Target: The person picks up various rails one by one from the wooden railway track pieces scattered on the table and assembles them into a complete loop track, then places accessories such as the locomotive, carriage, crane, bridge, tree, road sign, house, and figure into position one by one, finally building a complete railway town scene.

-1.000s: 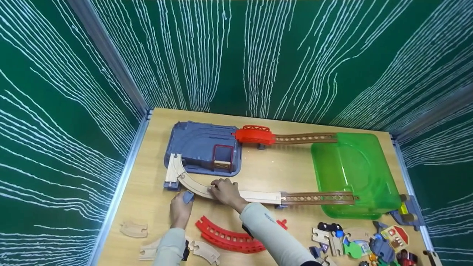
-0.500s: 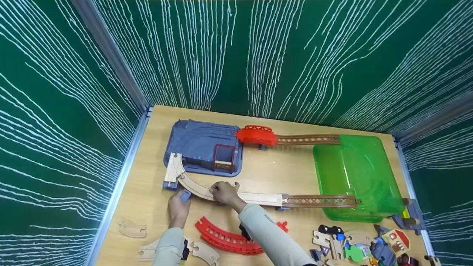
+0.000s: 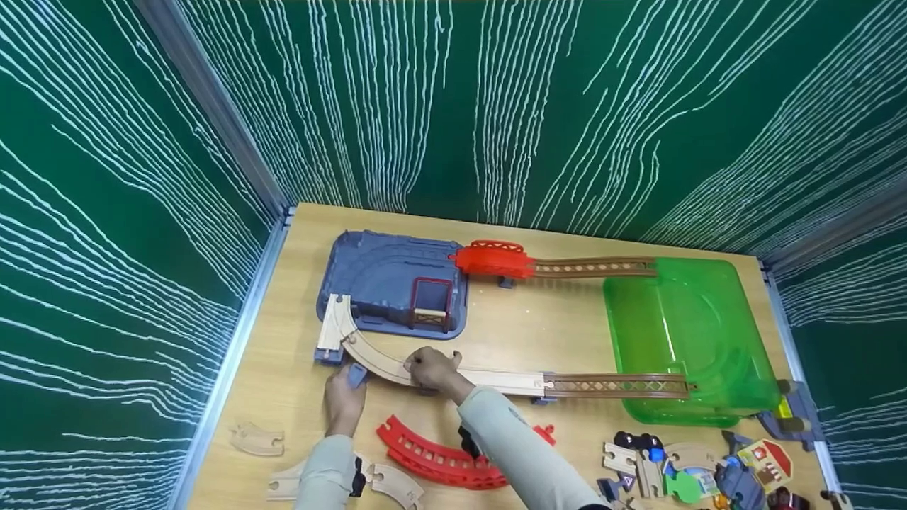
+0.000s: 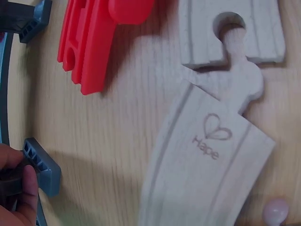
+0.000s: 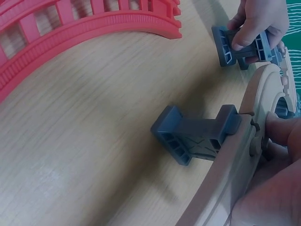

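Note:
My left hand (image 3: 344, 405) grips a blue-grey track support (image 3: 356, 375) just below the curved wooden track (image 3: 377, 360). In the right wrist view, that held support (image 5: 225, 46) is tilted beside the curve's outer edge, its thumb and fingers round the middle. My right hand (image 3: 434, 370) holds the wooden track where the curve meets the straight piece (image 3: 506, 382); in the right wrist view its fingers (image 5: 275, 188) lie along the track at the joint. Another support (image 5: 195, 134) is under that joint, leaning. Part of the joint is hidden by the right hand.
A grey base (image 3: 390, 283) and a green translucent tub (image 3: 694, 333) stand at either end of the track. A red bridge (image 3: 494, 260) is at the back. Red curved tracks (image 3: 439, 457), loose wooden tracks (image 3: 256, 440) and a toy pile (image 3: 737, 482) lie in front.
The right hand's fingers have curled in more at the track joint, and its thumb now shows apart. The left hand keeps hold of the support in nearly the same place.

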